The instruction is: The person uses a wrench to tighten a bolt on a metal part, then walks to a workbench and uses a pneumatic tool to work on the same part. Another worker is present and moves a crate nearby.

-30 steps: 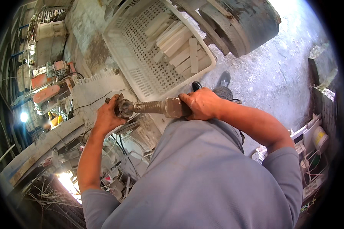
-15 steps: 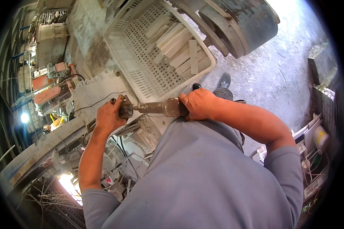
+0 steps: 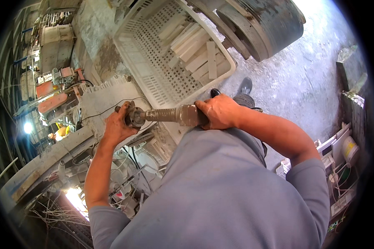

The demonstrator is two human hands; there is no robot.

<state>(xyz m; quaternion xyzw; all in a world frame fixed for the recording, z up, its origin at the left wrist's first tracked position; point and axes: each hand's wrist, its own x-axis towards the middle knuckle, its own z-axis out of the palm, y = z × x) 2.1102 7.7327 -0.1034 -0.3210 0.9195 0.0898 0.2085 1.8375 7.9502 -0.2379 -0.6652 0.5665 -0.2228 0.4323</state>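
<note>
In front of my body my right hand point(image 3: 221, 112) grips the square-block end of a dusty brown metal shaft point(image 3: 164, 115). The shaft lies level and points left, with a ribbed cylindrical middle and a thinner tip. My left hand point(image 3: 119, 123) has its fingers wrapped round a dark, round metal collar point(image 3: 135, 117) with holes in its face. The collar meets the shaft's thin tip; how far the tip goes in, I cannot tell. My right palm hides the far end of the block.
Beyond my hands stands a large perforated plastic crate point(image 3: 151, 89) with several pale strips point(image 3: 195, 43) inside. A big metal drum point(image 3: 274, 27) lies at the upper right. To the left is a dusty ledge point(image 3: 106, 101) with a dark cable and orange-handled tools point(image 3: 52, 103). Clutter fills the lower left.
My left hand has turned the collar so its holed face points toward the shaft, and the collar now meets the tip. The shaft has hardly moved.
</note>
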